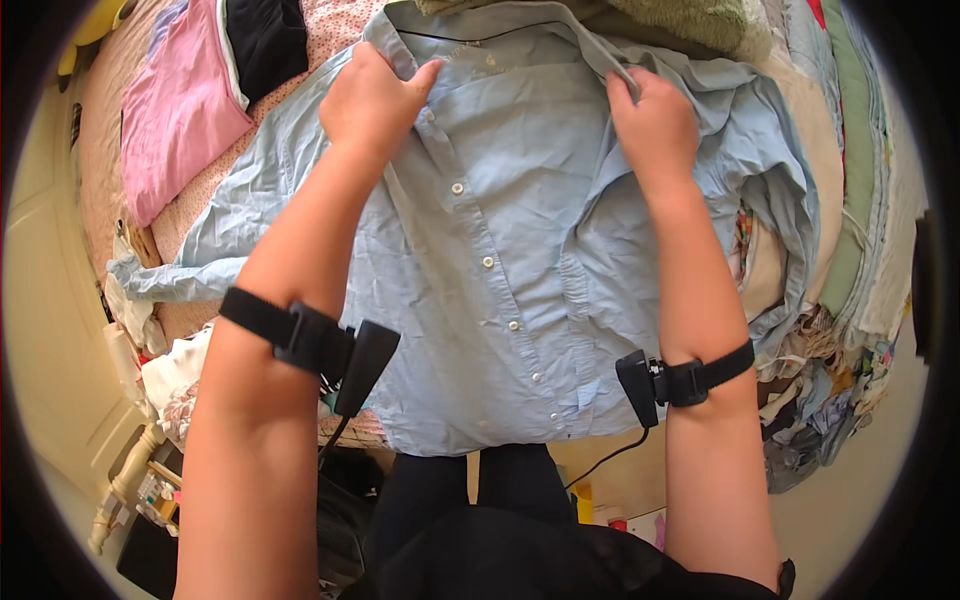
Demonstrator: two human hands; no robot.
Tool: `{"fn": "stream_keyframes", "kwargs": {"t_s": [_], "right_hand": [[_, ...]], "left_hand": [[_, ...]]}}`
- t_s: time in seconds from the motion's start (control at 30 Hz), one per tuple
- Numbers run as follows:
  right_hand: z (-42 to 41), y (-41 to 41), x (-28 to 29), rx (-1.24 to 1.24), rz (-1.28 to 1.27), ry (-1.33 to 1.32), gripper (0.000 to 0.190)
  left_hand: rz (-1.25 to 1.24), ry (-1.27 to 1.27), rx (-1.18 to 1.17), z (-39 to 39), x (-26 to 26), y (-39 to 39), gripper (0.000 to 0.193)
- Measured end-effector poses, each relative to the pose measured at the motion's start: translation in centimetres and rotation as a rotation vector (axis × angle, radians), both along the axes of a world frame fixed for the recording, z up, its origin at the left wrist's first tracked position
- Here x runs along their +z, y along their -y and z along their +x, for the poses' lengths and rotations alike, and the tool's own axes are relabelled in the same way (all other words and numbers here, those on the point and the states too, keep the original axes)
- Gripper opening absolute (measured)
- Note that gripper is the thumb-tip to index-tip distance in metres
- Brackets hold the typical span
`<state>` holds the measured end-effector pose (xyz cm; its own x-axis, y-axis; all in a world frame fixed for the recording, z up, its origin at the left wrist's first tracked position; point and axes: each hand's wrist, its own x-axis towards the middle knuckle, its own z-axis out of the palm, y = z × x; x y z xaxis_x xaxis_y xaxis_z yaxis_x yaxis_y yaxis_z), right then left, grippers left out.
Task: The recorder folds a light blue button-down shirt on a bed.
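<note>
A light blue button-front shirt (480, 300) lies spread face up before me, unbuttoned, with white buttons down one front edge. At the left side of its collar rests my left hand (379, 101), fingers curled onto the cloth and thumb sticking out. Its fingertips are hidden, so I cannot tell whether they grip. My right hand (654, 120) pinches the right side of the collar between thumb and fingers. The left sleeve stretches out flat to the left, while the right sleeve is bunched and folded. The shirt's hem hangs at the bed's near edge.
Pink clothing (180, 120) and a black garment (266, 45) lie upper left on the patterned bedspread (337, 26). A green fluffy textile (697, 26) sits beyond the collar. Folded cloths (859, 150) are stacked at right. Black straps with cabled devices (367, 367) circle both forearms.
</note>
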<state>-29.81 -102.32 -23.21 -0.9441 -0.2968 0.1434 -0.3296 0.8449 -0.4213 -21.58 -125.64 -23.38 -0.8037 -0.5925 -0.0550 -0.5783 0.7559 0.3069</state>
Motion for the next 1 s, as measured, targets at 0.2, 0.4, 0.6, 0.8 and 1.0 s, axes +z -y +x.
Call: {"fn": "stream_keyframes", "kwargs": {"t_s": [0.2,0.4,0.6,0.8,1.0], "right_hand": [[-0.4,1.2,1.5,-0.095,-0.468,0.229,0.027],[-1.0,4.5,-0.8,-0.278,-1.081,0.556,0.025],[-0.8,8.2,-2.1,-0.194,-0.869,0.331,0.028],[1.5,8.9,-3.1,0.015,-0.271,0.195,0.029],[2.3,7.9,-3.5,0.161,-0.216,0.268,0.027]], "left_hand": [[0.337,0.147,0.015,-2.0,0.1,1.9,0.032],[1.296,-0.084,0.302,-3.7,-0.9,2.3,0.027],[0.856,-0.295,0.012,-2.4,-5.0,0.4,0.026],[0.796,-0.291,-0.105,-2.5,-2.9,-1.4,0.041],[0.788,-0.118,-0.062,-6.2,-0.5,-4.3,0.049]]}}
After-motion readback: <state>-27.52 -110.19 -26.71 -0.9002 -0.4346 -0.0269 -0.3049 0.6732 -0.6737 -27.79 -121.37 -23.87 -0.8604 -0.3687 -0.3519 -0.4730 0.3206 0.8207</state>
